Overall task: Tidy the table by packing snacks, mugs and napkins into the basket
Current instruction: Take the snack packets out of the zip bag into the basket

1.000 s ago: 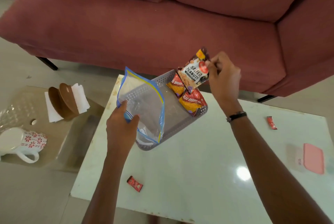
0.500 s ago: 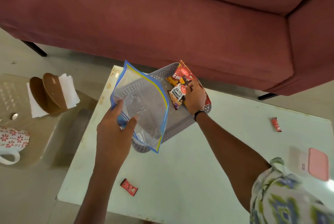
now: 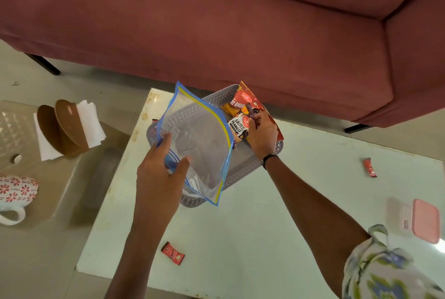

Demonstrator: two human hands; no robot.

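A grey perforated basket [image 3: 243, 168] sits at the far side of the white table [image 3: 277, 238]. My left hand [image 3: 160, 168] grips a clear zip bag [image 3: 199, 139] with a blue and yellow edge, held upright over the basket's left half. My right hand [image 3: 263, 133] reaches into the basket's right end and holds a salted peanuts packet [image 3: 238, 127] there. A red and yellow snack packet [image 3: 243, 103] leans against the basket's far corner. Two small red sachets lie on the table, one near the front [image 3: 173, 253] and one at the right [image 3: 370, 167].
A low glass side table at the left carries a brown napkin holder with white napkins [image 3: 69, 127] and a white mug with red flowers [image 3: 14, 195]. A pink-lidded box [image 3: 425, 224] lies at the table's right edge. A maroon sofa [image 3: 216, 21] fills the background.
My right hand has come down from above the basket with the peanuts packet and now rests inside the basket's right end. The left hand keeps holding the zip bag.
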